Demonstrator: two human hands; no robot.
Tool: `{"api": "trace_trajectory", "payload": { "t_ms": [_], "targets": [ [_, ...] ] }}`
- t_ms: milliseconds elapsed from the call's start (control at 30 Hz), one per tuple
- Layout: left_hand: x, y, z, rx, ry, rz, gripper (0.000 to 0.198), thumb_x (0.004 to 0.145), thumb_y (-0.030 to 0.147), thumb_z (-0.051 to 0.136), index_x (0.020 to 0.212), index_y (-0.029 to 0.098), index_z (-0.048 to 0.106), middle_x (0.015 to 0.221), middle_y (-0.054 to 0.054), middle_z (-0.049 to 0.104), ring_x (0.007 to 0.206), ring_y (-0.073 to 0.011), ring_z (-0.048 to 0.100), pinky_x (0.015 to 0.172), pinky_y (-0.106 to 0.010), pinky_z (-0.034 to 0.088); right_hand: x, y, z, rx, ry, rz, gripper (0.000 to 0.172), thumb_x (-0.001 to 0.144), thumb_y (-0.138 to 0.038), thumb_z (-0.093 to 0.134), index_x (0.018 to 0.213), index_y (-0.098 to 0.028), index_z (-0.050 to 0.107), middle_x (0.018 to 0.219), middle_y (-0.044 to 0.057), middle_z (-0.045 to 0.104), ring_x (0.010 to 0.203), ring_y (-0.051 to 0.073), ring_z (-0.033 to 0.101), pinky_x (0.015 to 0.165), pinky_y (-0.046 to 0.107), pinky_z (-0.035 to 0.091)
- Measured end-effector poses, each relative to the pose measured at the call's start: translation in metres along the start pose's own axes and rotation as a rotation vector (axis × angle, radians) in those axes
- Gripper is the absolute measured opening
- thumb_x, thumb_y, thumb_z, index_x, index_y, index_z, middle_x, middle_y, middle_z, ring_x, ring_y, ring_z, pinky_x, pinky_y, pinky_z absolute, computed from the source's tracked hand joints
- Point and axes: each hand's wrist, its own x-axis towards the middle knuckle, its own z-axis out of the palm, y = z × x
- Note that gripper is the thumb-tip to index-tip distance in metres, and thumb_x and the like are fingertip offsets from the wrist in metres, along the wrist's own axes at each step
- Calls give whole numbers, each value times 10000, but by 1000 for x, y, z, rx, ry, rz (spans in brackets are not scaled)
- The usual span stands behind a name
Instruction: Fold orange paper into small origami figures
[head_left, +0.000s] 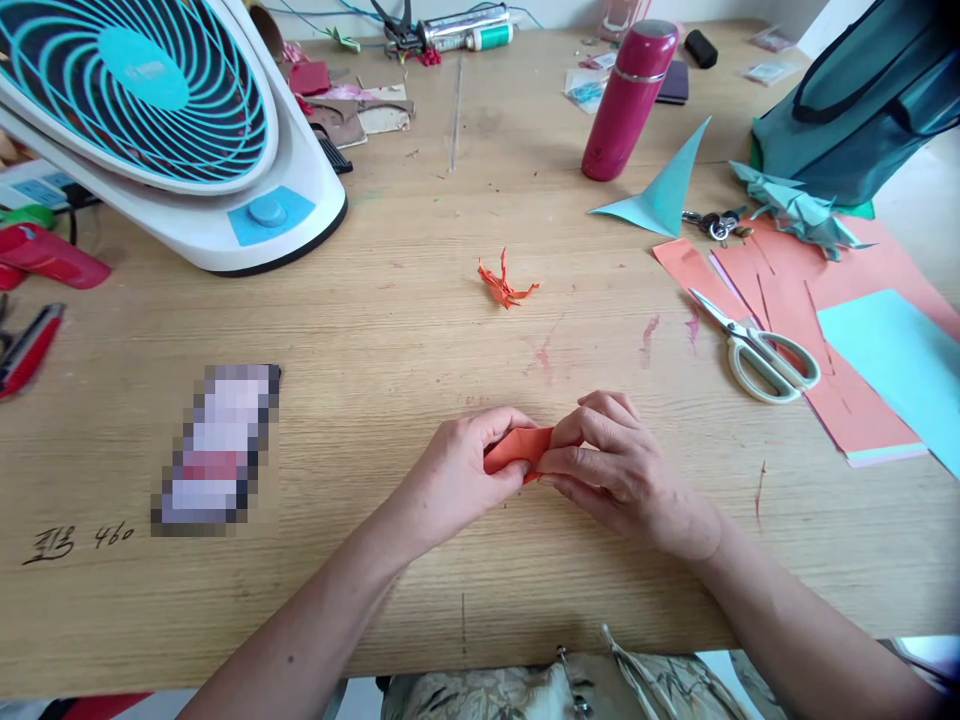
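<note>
Between both hands, just above the table near its front edge, is a small folded piece of orange paper [517, 449]. My left hand [461, 475] pinches its left end, thumb below and fingers over the top. On the other end, my right hand [622, 470] is closed with bent fingers, which hide part of the paper. A small orange origami figure [505, 285] with thin raised points lies on the table beyond my hands. White-handled scissors [772, 368] rest on orange paper sheets [862, 405] to the right.
A white and turquoise fan [300, 195] stands at the left back, with a pixelated phone [217, 440] nearer me. At the back right are a magenta bottle [630, 100], folded teal paper [664, 195], keys [718, 225], a teal origami figure [802, 208] and a teal bag [847, 120].
</note>
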Motion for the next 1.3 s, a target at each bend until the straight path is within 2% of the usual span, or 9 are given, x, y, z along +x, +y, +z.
{"api": "trace_trajectory", "payload": {
  "t_ms": [267,400,533,600,767,833,933,1067,1300],
  "targets": [
    [2,-6,-6,-147,-78,-74,318,788,117,618,1082,225,669,999,-4,726,894,-167,665,759,-250,501,2,-3,0,-91,-26,-78,187,972,-137,555,1025,-227,710,897,44,621,835,185,513,920,445,382],
    [2,-7,-5,-56,-103,-65,331,776,103,615,1073,236,675,1031,-3,734,919,-180,676,777,-264,511,1,-8,2,-134,-58,-102,145,976,-149,567,966,-198,703,900,44,660,835,181,530,960,441,381],
    [0,-8,-3,71,-101,-60,388,789,104,638,1144,260,645,1051,1,736,891,-177,689,761,-271,524,-2,-11,6,-200,-77,-130,132,982,-142,564,952,-175,689,846,38,677,811,174,541,979,424,396],
    [0,-8,0,170,-30,3,378,800,86,649,1142,244,620,1090,-16,717,936,-183,680,805,-293,531,-3,-11,9,-243,-85,-136,141,981,-128,558,950,-174,688,828,34,682,792,172,539,975,418,407],
    [-1,-7,5,537,87,311,209,864,23,598,998,181,621,1147,-71,651,1074,-228,602,939,-398,520,-5,-10,19,-275,-115,-88,165,974,-115,551,895,-172,684,851,43,693,777,171,555,923,388,447],
    [-3,-8,5,645,91,413,134,909,53,574,947,167,634,1122,-82,663,1057,-237,594,943,-417,520,-6,-10,21,-267,-111,-74,170,971,-105,548,893,-177,681,854,39,696,780,168,567,931,387,450],
    [-9,-15,1,659,-9,525,177,966,82,510,873,157,640,931,-54,682,883,-187,613,825,-332,545,-10,-10,21,-246,-102,-58,172,968,-98,548,884,-176,677,827,36,693,787,164,589,956,391,450],
    [-16,-24,-2,678,-31,574,130,976,133,532,980,146,661,1034,-74,695,942,-189,634,855,-326,543,-13,-8,21,-215,-67,-31,143,965,-114,563,882,-171,665,842,40,700,785,154,605,976,385,458],
    [-15,-27,10,659,115,527,80,954,187,602,903,174,663,953,-35,686,881,-177,606,815,-303,520,-13,-9,25,-188,-35,64,151,979,-143,553,880,-177,662,842,51,679,805,167,609,980,417,459]
  ]
}}
